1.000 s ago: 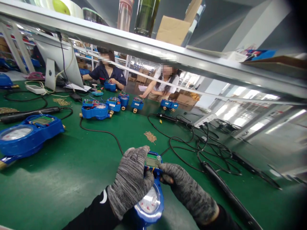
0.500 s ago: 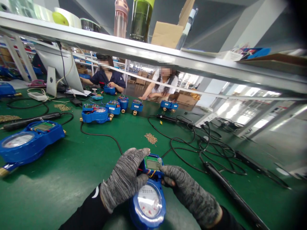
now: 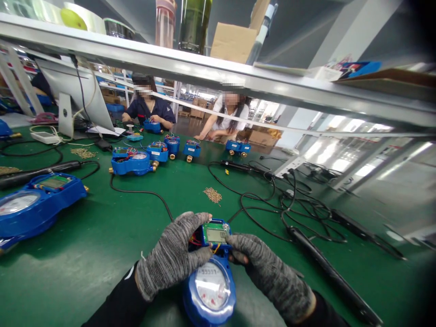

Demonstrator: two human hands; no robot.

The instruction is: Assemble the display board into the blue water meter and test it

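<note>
Green desk (image 3: 102,236) carries everything. Big blue meter (image 3: 30,206) at far left edge, more blue meters (image 3: 132,161) lined up mid-desk near two co-workers, black cables (image 3: 272,200) tangled to the right. Blue water meter (image 3: 209,272) sits on the desk near edge, dial up, green LCD board (image 3: 215,234) at its top. Left hand (image 3: 173,256) gloved, fingers wrapped around the meter's left side. Right hand (image 3: 269,277) gloved, fingers pinching the board's right edge. Small brass screw pile (image 3: 213,195) just beyond
</note>
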